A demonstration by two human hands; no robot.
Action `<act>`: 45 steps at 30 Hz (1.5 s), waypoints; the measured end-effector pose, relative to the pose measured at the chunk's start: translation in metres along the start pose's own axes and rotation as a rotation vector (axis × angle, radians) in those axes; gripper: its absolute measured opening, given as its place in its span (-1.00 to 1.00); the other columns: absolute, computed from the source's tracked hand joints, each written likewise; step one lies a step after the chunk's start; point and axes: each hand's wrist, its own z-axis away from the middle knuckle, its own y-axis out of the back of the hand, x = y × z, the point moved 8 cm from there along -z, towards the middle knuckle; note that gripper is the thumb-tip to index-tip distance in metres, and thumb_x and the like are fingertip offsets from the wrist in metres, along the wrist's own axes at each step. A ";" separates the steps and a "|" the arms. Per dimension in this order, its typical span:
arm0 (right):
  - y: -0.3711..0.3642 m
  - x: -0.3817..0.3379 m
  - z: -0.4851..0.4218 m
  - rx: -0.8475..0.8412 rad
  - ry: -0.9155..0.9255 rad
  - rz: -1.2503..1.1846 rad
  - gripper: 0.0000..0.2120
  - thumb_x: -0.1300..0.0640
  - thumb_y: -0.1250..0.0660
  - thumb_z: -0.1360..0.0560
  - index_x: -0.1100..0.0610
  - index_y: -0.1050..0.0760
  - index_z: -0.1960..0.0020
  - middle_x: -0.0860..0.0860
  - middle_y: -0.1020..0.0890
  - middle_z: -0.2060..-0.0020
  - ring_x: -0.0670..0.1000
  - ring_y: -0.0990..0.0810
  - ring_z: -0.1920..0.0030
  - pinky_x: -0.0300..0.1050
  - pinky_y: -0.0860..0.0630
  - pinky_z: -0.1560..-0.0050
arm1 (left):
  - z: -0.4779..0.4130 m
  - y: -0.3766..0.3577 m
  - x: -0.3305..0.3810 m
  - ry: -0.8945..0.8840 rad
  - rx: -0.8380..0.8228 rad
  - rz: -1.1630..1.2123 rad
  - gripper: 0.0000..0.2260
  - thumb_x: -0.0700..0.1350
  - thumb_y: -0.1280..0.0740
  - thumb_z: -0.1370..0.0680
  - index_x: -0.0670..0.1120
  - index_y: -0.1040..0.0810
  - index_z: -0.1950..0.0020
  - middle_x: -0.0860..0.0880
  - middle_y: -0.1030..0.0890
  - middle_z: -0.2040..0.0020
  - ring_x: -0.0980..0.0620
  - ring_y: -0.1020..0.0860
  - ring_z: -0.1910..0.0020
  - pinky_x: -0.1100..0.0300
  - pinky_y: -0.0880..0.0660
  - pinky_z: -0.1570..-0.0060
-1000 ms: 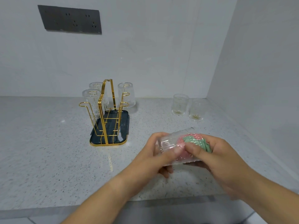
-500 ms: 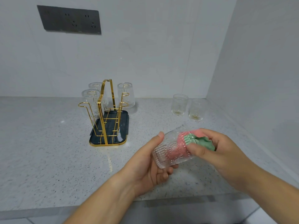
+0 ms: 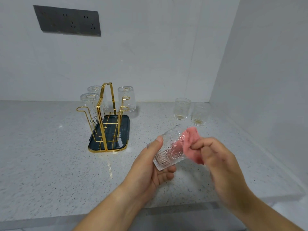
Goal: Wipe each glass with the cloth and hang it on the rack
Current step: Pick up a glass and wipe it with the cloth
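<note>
My left hand (image 3: pixel 150 169) grips a clear embossed glass (image 3: pixel 170 147), tilted with its mouth up and to the right. My right hand (image 3: pixel 216 157) pinches a pink cloth (image 3: pixel 191 140) at the glass's mouth, part of it showing through the glass wall. The gold wire rack (image 3: pixel 106 117) stands on a dark tray (image 3: pixel 123 130) to the left, with three glasses hung upside down on it: one at front left (image 3: pixel 89 105), one behind it (image 3: pixel 95 89), one at the right (image 3: pixel 126 99). Two more glasses (image 3: pixel 182 108) (image 3: pixel 200 114) stand upright near the back right corner.
The speckled grey counter (image 3: pixel 50 155) runs to a front edge just below my wrists. A wall closes the right side, another the back, with a dark socket panel (image 3: pixel 68 20) high on it.
My left hand has turned the glass more upright and shifted its grip lower. My right hand has drawn the cloth out toward the mouth; the green side no longer shows.
</note>
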 end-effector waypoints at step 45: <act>-0.008 0.010 -0.020 -0.165 -0.220 -0.194 -0.52 -0.15 -0.29 -0.61 0.09 -0.49 0.40 0.14 -0.47 0.35 0.08 -0.51 0.25 -0.05 -0.53 0.08 | 0.020 -0.012 0.038 -0.795 -0.044 -1.190 -0.45 0.18 -0.47 -0.50 0.19 -0.25 -0.35 0.15 -0.43 -0.23 0.21 -0.56 -0.08 0.25 -0.59 -0.05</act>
